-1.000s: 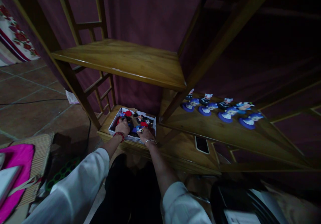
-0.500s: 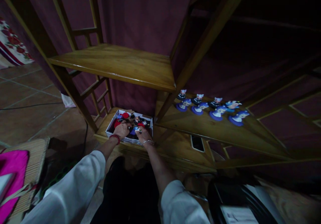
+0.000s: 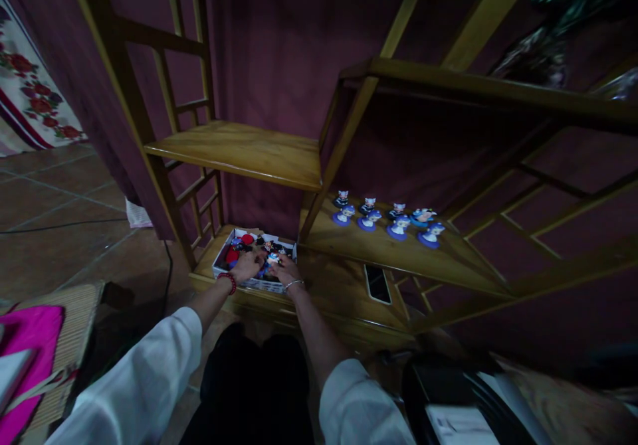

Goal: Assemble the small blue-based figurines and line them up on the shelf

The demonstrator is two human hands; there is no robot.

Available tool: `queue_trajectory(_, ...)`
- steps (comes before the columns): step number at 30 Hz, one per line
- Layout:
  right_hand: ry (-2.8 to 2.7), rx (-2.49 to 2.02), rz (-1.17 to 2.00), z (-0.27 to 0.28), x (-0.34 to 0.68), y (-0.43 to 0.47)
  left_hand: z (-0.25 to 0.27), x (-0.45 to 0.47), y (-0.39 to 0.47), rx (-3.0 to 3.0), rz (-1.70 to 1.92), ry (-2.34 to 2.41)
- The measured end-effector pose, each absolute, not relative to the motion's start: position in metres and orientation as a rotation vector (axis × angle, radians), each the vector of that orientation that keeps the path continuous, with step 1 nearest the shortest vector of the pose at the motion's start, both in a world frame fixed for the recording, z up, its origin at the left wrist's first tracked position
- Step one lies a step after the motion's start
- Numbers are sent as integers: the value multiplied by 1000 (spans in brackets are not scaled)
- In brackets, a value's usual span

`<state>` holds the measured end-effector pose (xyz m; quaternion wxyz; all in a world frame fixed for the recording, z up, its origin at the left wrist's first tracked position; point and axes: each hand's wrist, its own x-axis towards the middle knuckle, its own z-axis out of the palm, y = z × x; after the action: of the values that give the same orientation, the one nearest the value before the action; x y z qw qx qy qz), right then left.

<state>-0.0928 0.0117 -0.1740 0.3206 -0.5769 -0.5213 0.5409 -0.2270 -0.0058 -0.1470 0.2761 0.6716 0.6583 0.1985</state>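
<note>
A shallow white cardboard box (image 3: 294, 252) filled with small toy figurines stands on the low wooden shelf. My right hand (image 3: 286, 270) reaches into its right side, fingers closed on a small white-and-blue figurine (image 3: 272, 259). My left hand (image 3: 248, 266), with a red bead bracelet, is over the middle of the box, fingers stretched toward that figurine. Its fingertips are dim, and whether they touch it is unclear. Red and dark figurines (image 3: 247, 239) lie around both hands.
Two rows of figurines, purple-based ones (image 3: 397, 228) in front, stand on the raised shelf (image 3: 349, 246) at right. A phone (image 3: 377, 284) lies on the lower shelf. Above the box juts a wooden shelf board (image 3: 244, 146). A black chair-like object (image 3: 448, 385) is at lower right.
My view has shifted, so the shelves appear lower and the standing figurines farther left. My left hand has moved slightly right, closer to the figurine in my right hand.
</note>
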Motion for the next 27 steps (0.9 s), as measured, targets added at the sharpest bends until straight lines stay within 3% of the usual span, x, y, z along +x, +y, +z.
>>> queue_trajectory(10,-1212,-1385,1500,-140,-89,-27,-133,-218,-42,1368,1091,1478)
queue_trajectory(27,-801,-1037,1828,-99,-86,-77,-97,-214,-98,1139,1330,1209)
